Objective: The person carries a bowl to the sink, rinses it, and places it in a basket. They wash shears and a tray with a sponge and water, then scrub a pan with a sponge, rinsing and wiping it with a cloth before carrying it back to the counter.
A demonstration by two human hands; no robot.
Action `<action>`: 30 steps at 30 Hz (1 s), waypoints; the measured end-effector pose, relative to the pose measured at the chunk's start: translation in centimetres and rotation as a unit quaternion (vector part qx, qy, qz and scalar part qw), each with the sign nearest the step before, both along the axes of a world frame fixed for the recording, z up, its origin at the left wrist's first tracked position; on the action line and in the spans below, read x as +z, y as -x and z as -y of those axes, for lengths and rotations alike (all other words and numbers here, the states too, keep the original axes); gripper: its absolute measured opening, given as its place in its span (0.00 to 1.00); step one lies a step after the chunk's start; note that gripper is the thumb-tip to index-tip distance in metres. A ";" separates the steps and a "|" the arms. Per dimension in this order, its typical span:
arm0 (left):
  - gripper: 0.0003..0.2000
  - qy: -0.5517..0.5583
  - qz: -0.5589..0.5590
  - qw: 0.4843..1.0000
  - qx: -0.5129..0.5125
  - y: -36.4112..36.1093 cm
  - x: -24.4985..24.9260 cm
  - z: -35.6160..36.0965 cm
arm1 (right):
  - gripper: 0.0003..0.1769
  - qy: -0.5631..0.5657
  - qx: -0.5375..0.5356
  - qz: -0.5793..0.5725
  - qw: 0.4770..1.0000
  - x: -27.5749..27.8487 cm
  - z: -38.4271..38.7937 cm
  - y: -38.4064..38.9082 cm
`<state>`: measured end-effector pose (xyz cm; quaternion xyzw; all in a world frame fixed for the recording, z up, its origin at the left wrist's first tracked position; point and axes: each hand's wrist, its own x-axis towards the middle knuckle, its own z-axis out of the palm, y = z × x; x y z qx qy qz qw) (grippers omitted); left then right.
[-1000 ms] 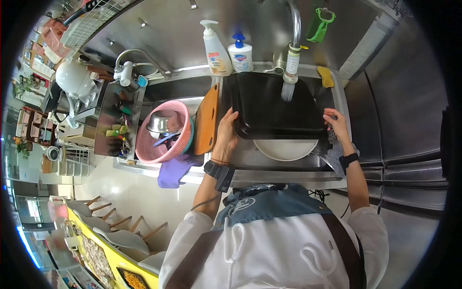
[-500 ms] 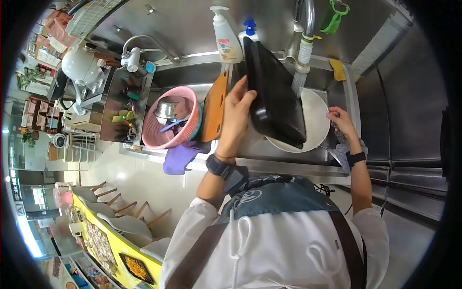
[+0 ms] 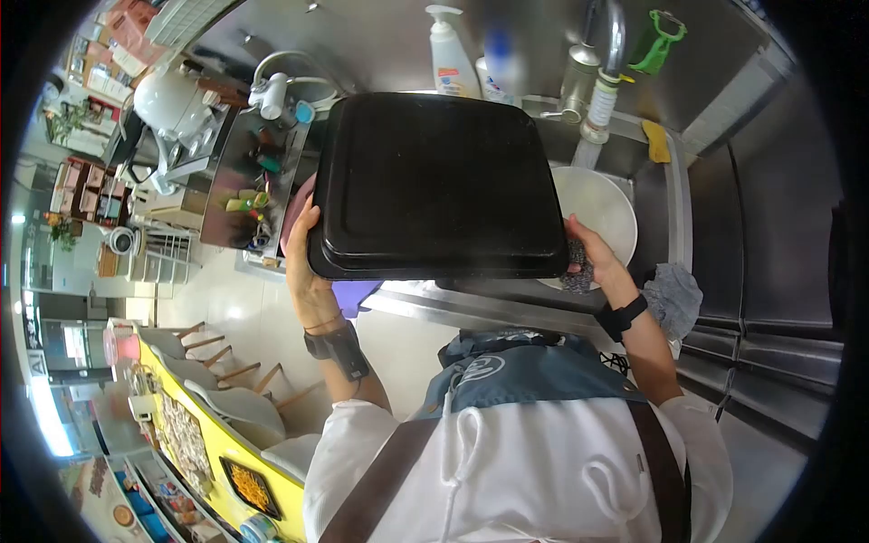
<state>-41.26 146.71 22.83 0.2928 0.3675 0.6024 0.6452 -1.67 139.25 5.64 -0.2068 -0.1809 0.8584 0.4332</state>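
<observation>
Black baking tray (image 3: 439, 181) is held up flat over the steel sink (image 3: 674, 213), covering most of the basin on its left side. The left hand (image 3: 306, 262) is closed around the tray's near left corner, fingers curled up its edge. The right hand (image 3: 595, 258) clasps a dark scouring pad (image 3: 577, 271) against the near right corner. A white plate (image 3: 597, 204) lies in the sink under the tap hose (image 3: 597, 118).

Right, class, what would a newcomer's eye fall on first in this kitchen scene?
The big black tray, held up flat at the centre, with the left hand gripping its left edge. At its right corner the right hand holds a scrubber; a white plate lies under the tap.
</observation>
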 end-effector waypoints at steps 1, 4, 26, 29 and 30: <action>0.20 0.008 0.007 1.000 -0.004 0.5 -0.3 0.3 | 0.28 0.001 -0.048 0.070 0.996 1.6 -0.3 1.5; 0.19 0.031 -0.030 0.999 0.001 3.1 -3.2 0.4 | 0.27 0.000 -0.160 0.255 0.954 8.7 -0.5 5.3; 0.29 0.040 -0.344 0.937 -0.051 -0.6 -20.9 1.0 | 0.27 -0.046 -0.100 0.371 0.922 6.5 -6.7 18.3; 0.29 0.056 -0.347 0.935 -0.054 0.1 -22.0 0.9 | 0.24 -0.085 -0.093 0.416 0.901 6.5 -5.0 15.3; 0.29 0.048 -0.374 0.925 -0.054 -0.3 -21.1 1.2 | 0.23 -0.103 -0.091 0.431 0.892 6.4 -4.1 13.4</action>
